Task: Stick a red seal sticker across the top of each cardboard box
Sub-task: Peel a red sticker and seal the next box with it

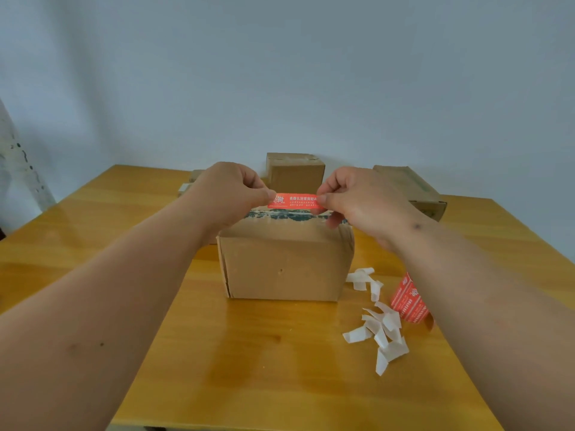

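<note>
Your left hand (228,194) & right hand (357,202) pinch the red seal sticker (294,201) by its 9 & 12... 3 o'clock ends above the cardboard box (284,262); it's thin, floppy, tacky, so keep it taut.

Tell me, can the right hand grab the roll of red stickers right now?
Probably not yet. The right hand is busy pinching the red sticker with the left hand above the box. The sticker roll sits nearby under the right forearm, with nothing blocking it.
</note>
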`<state>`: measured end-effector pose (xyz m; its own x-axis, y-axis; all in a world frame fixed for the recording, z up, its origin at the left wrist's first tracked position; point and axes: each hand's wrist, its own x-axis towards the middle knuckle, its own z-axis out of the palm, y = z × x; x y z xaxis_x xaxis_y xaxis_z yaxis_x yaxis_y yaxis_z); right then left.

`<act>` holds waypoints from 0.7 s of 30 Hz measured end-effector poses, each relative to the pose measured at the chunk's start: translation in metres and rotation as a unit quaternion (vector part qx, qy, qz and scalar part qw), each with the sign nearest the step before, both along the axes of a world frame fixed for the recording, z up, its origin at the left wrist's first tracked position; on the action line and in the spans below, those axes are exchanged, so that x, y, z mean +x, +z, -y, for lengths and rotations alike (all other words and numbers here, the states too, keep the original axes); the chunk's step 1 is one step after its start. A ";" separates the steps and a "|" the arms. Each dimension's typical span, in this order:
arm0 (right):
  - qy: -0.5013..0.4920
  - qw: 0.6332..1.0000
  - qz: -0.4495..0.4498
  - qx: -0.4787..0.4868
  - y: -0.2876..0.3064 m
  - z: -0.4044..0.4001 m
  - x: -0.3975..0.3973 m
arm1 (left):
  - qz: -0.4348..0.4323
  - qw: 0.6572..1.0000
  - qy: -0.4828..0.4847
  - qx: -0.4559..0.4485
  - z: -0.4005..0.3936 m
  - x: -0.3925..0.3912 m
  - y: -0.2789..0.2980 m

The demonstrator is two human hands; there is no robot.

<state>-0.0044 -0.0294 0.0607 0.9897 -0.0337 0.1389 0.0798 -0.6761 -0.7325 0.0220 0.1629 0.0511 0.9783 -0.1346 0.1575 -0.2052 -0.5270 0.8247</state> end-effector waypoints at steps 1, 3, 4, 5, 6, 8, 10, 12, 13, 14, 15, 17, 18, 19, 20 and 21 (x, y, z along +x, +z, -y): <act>-0.001 1.000 0.005 -0.014 0.001 -0.003 0.002 | 0.002 1.000 0.000 0.010 0.001 0.002 0.001; -0.011 0.999 0.027 -0.039 0.005 -0.006 0.006 | 0.006 1.000 0.007 0.021 0.000 0.007 0.002; -0.020 0.998 0.037 -0.043 0.006 -0.006 0.008 | 0.007 1.000 0.013 0.021 -0.001 0.010 0.002; -0.027 0.998 0.047 -0.039 0.007 -0.006 0.010 | 0.004 1.000 0.019 0.019 -0.002 0.014 0.002; -0.030 0.998 0.053 -0.032 0.008 -0.006 0.011 | -0.003 1.000 0.021 0.017 -0.003 0.017 0.002; -0.030 0.998 0.048 -0.015 0.007 -0.007 0.014 | -0.025 0.999 0.016 0.013 -0.002 0.022 0.003; -0.036 0.999 0.031 -0.004 0.004 -0.007 0.017 | -0.039 0.999 0.009 0.026 0.001 0.025 0.004; -0.046 0.999 0.007 -0.003 0.000 -0.006 0.021 | -0.039 0.997 0.004 0.061 0.005 0.029 0.005; -0.051 0.999 -0.009 -0.006 -0.001 -0.006 0.023 | -0.039 0.996 0.001 0.082 0.006 0.031 0.005; -0.056 0.998 -0.026 -0.012 -0.002 -0.006 0.025 | -0.036 0.994 -0.001 0.105 0.006 0.033 0.005; -0.059 0.997 -0.041 -0.025 -0.002 -0.006 0.027 | -0.034 0.991 -0.005 0.126 0.007 0.035 0.004; -0.056 0.994 -0.062 -0.066 -0.002 -0.007 0.030 | -0.036 0.985 -0.016 0.165 0.009 0.039 0.002; -0.053 0.993 -0.068 -0.084 -0.002 -0.007 0.031 | -0.031 0.982 -0.019 0.185 0.010 0.039 0.002; -0.049 0.991 -0.076 -0.094 -0.001 -0.008 0.031 | -0.025 0.978 -0.018 0.204 0.011 0.039 0.002; -0.046 0.990 -0.082 -0.101 0.000 -0.008 0.031 | -0.019 0.974 -0.017 0.224 0.012 0.040 0.001; -0.043 0.990 -0.087 -0.106 0.000 -0.009 0.031 | -0.013 0.970 -0.016 0.241 0.013 0.041 0.000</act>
